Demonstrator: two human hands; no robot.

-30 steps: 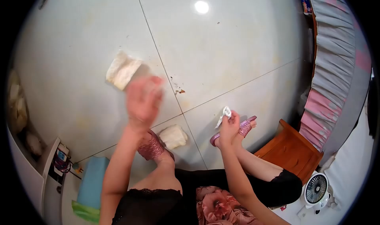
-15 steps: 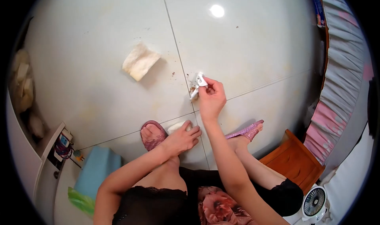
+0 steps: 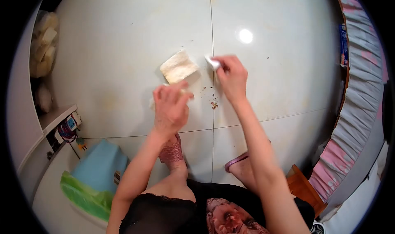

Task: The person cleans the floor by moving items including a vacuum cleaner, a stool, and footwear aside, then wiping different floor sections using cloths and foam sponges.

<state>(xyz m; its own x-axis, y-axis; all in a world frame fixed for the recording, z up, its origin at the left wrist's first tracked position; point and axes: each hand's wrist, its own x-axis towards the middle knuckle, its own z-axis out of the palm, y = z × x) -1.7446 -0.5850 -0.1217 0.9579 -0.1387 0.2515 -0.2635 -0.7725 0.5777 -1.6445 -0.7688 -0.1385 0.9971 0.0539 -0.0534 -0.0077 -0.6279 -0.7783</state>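
Observation:
My right hand (image 3: 233, 78) pinches a crumpled white tissue (image 3: 212, 63) just above the floor. My left hand (image 3: 170, 106), blurred by motion, is curled over a pale, off-white piece (image 3: 187, 94) that its fingers largely cover; its kind is unclear. Just beyond that hand lies a cream, roughly square, curled pad (image 3: 180, 66), which looks fibrous. Small brown crumbs (image 3: 214, 105) are scattered along the tile joint between my hands.
Pale tiled floor (image 3: 284, 85) spreads ahead. At left are a shelf with a bag of cream pieces (image 3: 44, 48), a blue bin (image 3: 101, 166) with a green liner (image 3: 82, 197), and cables (image 3: 66, 131). A pleated curtain (image 3: 358, 85) and wooden piece (image 3: 304, 188) stand right.
My left hand has moved forward from beside my foot with the pale piece. My right hand has carried the tissue forward, off the crumbs. The view has shifted too.

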